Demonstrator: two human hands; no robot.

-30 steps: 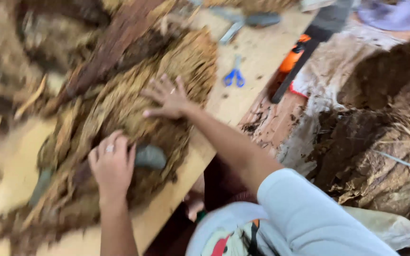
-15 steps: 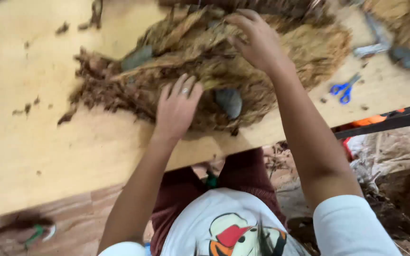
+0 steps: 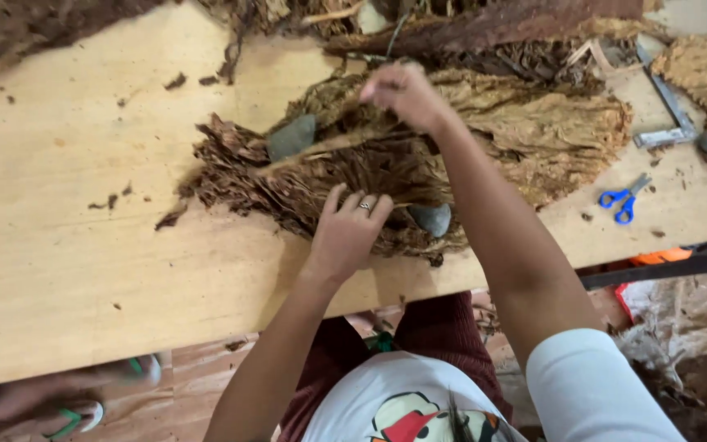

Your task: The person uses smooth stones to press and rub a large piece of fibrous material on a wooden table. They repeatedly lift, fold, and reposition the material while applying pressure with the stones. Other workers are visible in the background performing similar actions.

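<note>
The pile of dried brown leaves lies on the wooden table, weighted by two grey stones, while your left hand presses it flat, fingers spread, and your right hand pinches a leaf at its far edge, blue scissors lying right of it.

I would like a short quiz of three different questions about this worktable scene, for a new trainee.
1. True or false: the left hand rests flat on the pile of dried brown leaves.
2. Which tool lies on the wooden table to the right of the pile? A) hammer B) blue-handled scissors C) paintbrush
3. Fill in: the right hand pinches a leaf at the pile's ____ edge.

Key: 1 true; 2 B; 3 far.
</note>
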